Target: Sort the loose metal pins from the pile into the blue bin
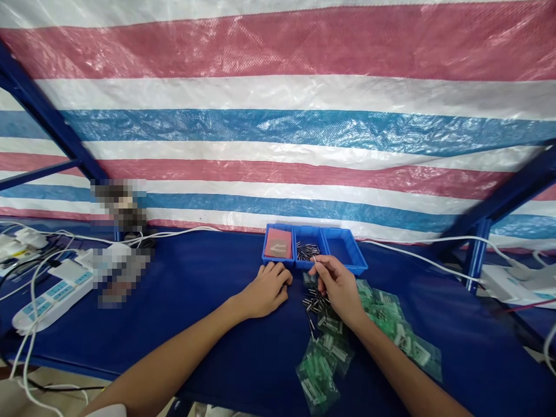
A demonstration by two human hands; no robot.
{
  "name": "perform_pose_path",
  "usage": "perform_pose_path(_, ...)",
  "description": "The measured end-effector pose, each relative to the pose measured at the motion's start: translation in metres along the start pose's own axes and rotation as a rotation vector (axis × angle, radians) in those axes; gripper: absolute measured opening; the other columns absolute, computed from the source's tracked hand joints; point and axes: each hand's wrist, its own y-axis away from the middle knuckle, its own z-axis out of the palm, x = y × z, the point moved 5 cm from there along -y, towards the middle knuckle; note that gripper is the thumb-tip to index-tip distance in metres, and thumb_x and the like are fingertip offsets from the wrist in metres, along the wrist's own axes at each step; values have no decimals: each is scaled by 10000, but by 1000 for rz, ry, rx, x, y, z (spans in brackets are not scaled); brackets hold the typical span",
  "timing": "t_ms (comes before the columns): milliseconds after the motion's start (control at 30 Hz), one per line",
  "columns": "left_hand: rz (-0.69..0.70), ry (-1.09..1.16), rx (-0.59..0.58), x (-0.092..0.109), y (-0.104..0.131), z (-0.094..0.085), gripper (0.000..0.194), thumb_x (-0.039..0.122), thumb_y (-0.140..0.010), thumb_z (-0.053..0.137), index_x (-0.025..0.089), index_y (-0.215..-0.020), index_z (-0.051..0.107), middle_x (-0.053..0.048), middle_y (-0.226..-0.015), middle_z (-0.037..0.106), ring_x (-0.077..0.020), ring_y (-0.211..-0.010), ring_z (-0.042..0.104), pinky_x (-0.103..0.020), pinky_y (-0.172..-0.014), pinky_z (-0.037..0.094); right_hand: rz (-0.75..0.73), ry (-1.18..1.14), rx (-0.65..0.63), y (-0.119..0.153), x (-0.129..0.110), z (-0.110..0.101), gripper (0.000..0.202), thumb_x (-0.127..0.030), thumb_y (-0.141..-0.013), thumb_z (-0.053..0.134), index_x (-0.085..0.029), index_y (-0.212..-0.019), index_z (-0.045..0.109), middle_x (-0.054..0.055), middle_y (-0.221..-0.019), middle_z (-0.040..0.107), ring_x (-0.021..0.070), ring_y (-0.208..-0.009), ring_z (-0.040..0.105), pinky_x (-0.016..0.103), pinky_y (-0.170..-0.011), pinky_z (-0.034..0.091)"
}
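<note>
My right hand (pixel 341 286) pinches a small thin metal piece (pixel 315 260) between thumb and fingertips, just in front of the blue bins. Behind it, the middle bin (pixel 299 265) holds several small dark metal pieces (pixel 307 251). The left bin (pixel 264 259) contains a pink block with a pale arrow (pixel 278 243). My left hand (pixel 268 291) rests on the blue table with its fingers bent, close to the left bin; nothing shows in it. More metal pieces (pixel 316 302) lie loose beneath my right hand. Clear bags with green contents (pixel 319 370) lie nearer to me.
The right bin (pixel 345 246) shows a bare floor. More green bags (pixel 399 327) spread right of my right forearm. A white power strip (pixel 56 298) with cables sits at the left. Blue frame posts and a striped sheet (pixel 278 127) stand behind the table (pixel 191 278).
</note>
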Motion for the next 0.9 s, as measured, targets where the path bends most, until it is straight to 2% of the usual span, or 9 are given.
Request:
perform_pose_path(100,30,37,-8,-2,3,-3,156,137,-1028,501,234,-1136,557,-46,-1110,577,-229,-1011,500,-375,-878,396,7,-5,-1,1,0,0,393,-569,-996,659,-199,-1127,677,32,-865,705,99,-469,523,234,-410,430)
perform_pose_path(267,47,38,14,-4,5,-4,30,241,-1073,533,220,-1068,554,-51,-1102,587,-229,-1005,516,-370,-887,404,-2,6,-6,3,-1,3,396,-565,-1014,643,-194,-1145,684,-6,-770,640,89,-443,478,238,-412,383)
perform_pose_path(400,46,22,38,-6,5,-2,95,295,-1083,556,214,-1035,551,-47,-1067,599,-225,-984,529,-363,-868,404,-13,16,-3,5,-1,4,382,-554,-1035,618,-197,-1153,682,-11,-764,619,93,-456,475,246,-429,387)
perform_pose_path(633,64,13,50,-7,5,-1,124,311,-1087,568,211,-1014,561,-45,-1039,615,-221,-958,548,-357,-862,425,-20,58,-15,8,3,4,361,-538,-1059,586,-216,-1199,671,-2,-808,634,107,-486,501,262,-468,427)
perform_pose_path(900,52,121,52,-6,6,-3,82,288,-1084,589,217,-1120,573,-51,-1092,621,-213,-1022,597,-335,-944,485,-15,62,-10,7,10,3,391,-564,-1051,582,-220,-1212,675,2,-797,635,121,-484,499,268,-457,430)
